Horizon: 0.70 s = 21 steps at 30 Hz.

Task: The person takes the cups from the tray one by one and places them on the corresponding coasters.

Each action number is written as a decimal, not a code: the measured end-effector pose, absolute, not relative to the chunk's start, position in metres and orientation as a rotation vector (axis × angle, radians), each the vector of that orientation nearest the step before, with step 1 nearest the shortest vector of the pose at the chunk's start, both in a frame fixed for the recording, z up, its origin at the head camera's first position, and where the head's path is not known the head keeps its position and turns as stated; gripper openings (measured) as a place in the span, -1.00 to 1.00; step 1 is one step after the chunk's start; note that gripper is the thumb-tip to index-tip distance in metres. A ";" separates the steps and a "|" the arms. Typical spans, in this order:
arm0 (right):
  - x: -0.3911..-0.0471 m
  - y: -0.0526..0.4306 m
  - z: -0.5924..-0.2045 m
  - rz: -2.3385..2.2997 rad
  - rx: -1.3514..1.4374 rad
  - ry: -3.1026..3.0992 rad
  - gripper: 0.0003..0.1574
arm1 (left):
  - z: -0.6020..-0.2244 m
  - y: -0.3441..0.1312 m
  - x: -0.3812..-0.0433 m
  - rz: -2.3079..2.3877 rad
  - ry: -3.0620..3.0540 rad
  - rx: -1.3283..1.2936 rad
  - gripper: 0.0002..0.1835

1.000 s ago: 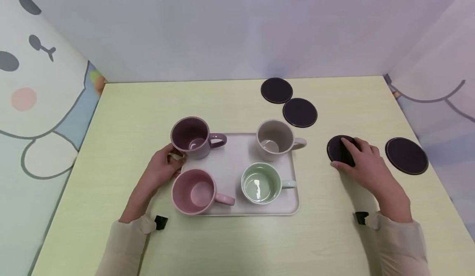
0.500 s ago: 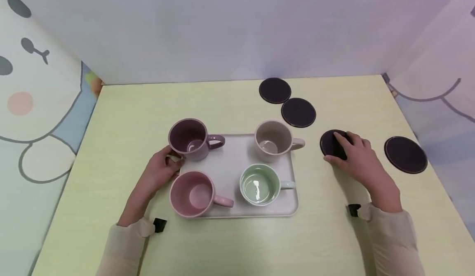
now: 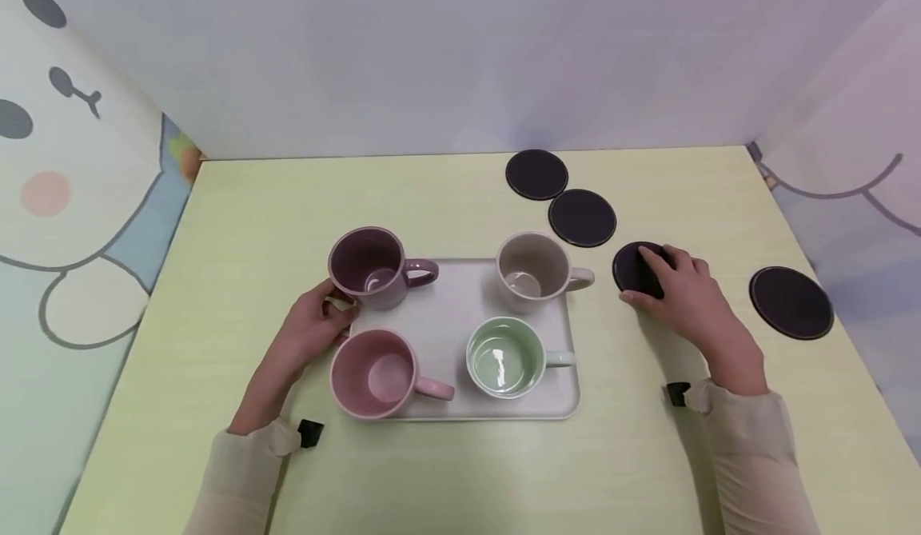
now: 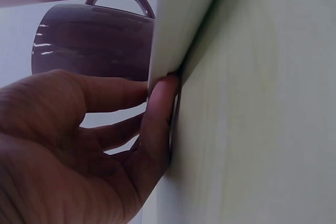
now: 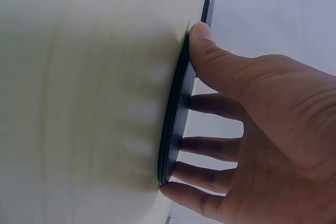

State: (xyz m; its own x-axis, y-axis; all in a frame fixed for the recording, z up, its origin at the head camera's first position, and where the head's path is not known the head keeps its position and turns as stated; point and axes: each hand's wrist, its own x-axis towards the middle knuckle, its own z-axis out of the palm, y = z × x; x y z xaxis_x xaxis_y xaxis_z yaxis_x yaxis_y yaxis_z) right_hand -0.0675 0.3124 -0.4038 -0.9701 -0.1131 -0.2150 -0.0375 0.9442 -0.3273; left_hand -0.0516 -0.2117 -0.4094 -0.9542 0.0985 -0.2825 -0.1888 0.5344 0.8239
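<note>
Four-sided and white, a tray (image 3: 449, 311) bears a purple mug (image 3: 381, 291), a beige mug (image 3: 528, 295), a green mug (image 3: 518, 359) and a pink mug (image 3: 399, 399). At its left edge my left hand (image 3: 312, 327) pinches the rim, one digit tucked beneath it in the left wrist view. The purple mug is close to those fingers. My right hand (image 3: 691, 303) grips a round black coaster (image 3: 629, 271) across its width. In the right wrist view, its thumb and little finger sit at opposite edges of the coaster, which shows a doubled edge line.
Two more black coasters, a farther one (image 3: 536, 173) and a nearer one (image 3: 583, 217), lie touching behind the tray. Another coaster (image 3: 791, 303) lies near the table's right edge. A pale wall (image 3: 460, 55) bounds the wooden table (image 3: 446, 479) at the back.
My right hand has moved the black coaster away from me and leftward, toward the two touching coasters. My left hand stays at the tray's edge, and the mugs have not moved.
</note>
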 end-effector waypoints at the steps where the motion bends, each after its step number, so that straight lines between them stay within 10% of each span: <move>1: -0.068 0.312 -0.404 -0.477 -0.115 2.866 0.08 | -0.409 -0.212 -0.052 1.383 2.481 -0.075 -0.64; 21: -0.086 0.305 -0.404 -0.463 -0.170 2.880 0.08 | -0.412 -0.213 -0.052 1.390 2.479 -0.072 -0.61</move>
State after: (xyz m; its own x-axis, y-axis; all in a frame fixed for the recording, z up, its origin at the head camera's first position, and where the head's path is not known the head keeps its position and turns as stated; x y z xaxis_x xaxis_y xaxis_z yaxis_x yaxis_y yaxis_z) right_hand -0.0855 0.3047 -0.4042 -0.9694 -0.1479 -0.1962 -0.0790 0.9437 -0.3211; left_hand -0.0522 -0.2126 -0.4121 -0.9545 0.1004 -0.2807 -0.1871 0.5311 0.8264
